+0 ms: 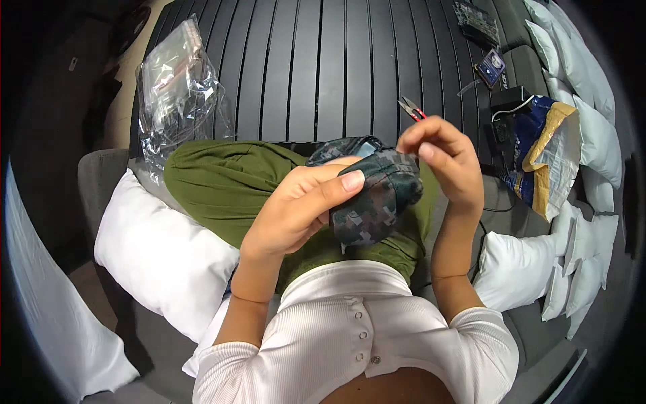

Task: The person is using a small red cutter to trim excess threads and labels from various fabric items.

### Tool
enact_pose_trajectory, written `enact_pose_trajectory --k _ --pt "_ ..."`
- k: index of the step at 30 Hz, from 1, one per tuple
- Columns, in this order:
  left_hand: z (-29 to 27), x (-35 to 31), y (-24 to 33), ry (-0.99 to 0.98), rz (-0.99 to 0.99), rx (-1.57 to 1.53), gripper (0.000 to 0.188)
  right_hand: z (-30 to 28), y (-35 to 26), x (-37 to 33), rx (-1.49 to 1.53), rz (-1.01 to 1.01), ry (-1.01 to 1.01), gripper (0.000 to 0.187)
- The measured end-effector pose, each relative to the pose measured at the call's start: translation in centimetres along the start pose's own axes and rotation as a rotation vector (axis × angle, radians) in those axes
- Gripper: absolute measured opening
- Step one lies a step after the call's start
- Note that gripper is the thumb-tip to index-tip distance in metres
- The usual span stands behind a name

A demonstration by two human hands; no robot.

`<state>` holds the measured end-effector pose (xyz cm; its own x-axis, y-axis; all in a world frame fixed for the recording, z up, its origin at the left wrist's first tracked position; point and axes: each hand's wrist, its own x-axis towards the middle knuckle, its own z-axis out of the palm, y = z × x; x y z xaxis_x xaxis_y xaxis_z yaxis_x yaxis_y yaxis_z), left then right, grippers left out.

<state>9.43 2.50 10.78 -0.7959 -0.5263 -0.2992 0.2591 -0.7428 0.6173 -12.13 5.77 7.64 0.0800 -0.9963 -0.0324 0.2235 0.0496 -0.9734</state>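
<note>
My left hand [296, 205] grips a dark digital-camouflage cloth piece [377, 195], rounded and cap-like, with the thumb pressed on top. More of the same patterned cloth [350, 146] lies behind it, around a light blue patch. At the cloth's right edge, my right hand [444, 155] is raised with fingers curled and thumb bent in towards them. Whatever those fingers pinch is too small to make out. Just past the right hand are red-handled snips [412, 108], blades pointing away over the table; the hand hides their lower end, so I cannot tell whether it touches them.
A black slatted table [330, 74] stands ahead. Clear plastic bags [182, 87] lie on its left. To the right, a blue and gold bag [545, 151] sits beside a black box [508, 101] with a cable. White pillows [518, 266] lie along the grey seat at both sides.
</note>
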Motion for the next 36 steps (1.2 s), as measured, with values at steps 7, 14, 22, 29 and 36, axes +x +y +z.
enact_pose_trajectory --k 7,14,22,29,36 --pt "-0.1 0.2 -0.5 0.058 0.427 0.395 0.026 -5.8 8.4 2.6 -1.186 -0.160 0.294 0.034" --pt "-0.4 0.0 -0.2 0.106 0.535 0.413 0.024 -8.9 14.7 1.4 -1.451 0.017 0.626 0.047" --pt "-1.1 0.4 -0.2 0.158 0.672 0.464 0.031 -11.5 15.6 2.1 -1.300 -0.016 0.659 0.035" --pt "-0.8 0.0 -0.8 0.236 0.584 0.417 0.029 -12.2 14.5 2.2 -1.439 0.057 0.663 0.025" --pt "-0.9 0.0 -1.2 0.234 0.498 0.388 0.031 -10.3 13.6 2.4 -0.769 0.012 0.565 0.017"
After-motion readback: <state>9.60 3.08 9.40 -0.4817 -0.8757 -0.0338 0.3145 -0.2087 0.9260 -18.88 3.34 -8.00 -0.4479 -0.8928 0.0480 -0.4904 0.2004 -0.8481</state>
